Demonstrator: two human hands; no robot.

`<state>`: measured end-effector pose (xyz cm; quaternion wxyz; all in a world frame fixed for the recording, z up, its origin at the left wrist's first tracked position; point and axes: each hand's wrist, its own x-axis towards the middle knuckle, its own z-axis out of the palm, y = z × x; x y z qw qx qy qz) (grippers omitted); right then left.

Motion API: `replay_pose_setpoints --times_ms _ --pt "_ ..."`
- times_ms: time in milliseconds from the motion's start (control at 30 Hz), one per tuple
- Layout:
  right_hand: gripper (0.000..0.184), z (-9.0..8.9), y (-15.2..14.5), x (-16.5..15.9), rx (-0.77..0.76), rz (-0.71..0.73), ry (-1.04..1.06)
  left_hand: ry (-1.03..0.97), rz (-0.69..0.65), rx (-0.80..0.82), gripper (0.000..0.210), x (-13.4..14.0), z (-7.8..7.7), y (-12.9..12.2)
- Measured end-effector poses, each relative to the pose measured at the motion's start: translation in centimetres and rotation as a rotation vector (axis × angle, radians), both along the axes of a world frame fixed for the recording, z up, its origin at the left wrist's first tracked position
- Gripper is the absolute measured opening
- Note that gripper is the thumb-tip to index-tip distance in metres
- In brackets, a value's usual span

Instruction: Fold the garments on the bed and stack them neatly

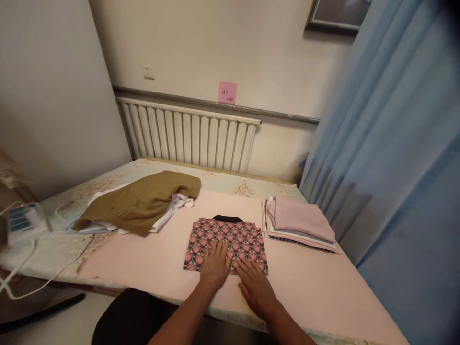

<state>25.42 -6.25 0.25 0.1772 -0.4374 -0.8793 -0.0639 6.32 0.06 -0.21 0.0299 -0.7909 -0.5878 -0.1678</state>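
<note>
A folded garment [242, 237] with a pink floral print and a black collar-like strip at its far edge lies flat on the pink cloth [151, 261]. My left hand [215, 263] rests flat on its lower middle, fingers stretched forward. Beside it, my right hand [255, 287] touches the garment's near right edge with its fingertips, palm down. Neither hand grips anything. To the right sits a stack of folded clothes [304, 220], a pink one on top. An olive garment [143, 199] lies loosely over white and bluish clothes on the left.
A flowered sheet [244, 188] covers the table under the pink cloth. A power strip [27, 223] with white cables lies at the left edge. A radiator [187, 134] stands behind the table, and a blue curtain [388, 143] hangs along the right side.
</note>
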Motion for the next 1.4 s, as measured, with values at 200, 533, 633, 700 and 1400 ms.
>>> replay_pose_setpoints --times_ms 200,533,633,700,1400 --pt "0.054 0.2 -0.1 -0.1 -0.069 -0.054 0.057 0.027 -0.017 -0.017 0.055 -0.9 0.4 -0.3" --pt "0.054 -1.1 -0.2 0.5 -0.075 -0.227 0.073 0.096 0.044 0.000 0.056 -4.8 0.5 -0.5" --pt "0.052 -1.5 -0.2 0.7 -0.060 -0.267 0.083 0.100 0.076 -0.016 0.057 -6.2 0.6 -0.5" --pt "0.051 -1.7 -0.3 0.8 -0.044 -0.287 0.091 0.103 0.097 -0.027 0.057 -7.1 0.5 -0.5" --pt "0.054 0.1 -0.8 -6.6 -0.075 -0.063 0.130 0.102 0.151 -0.031 0.056 -8.9 0.3 -1.0"
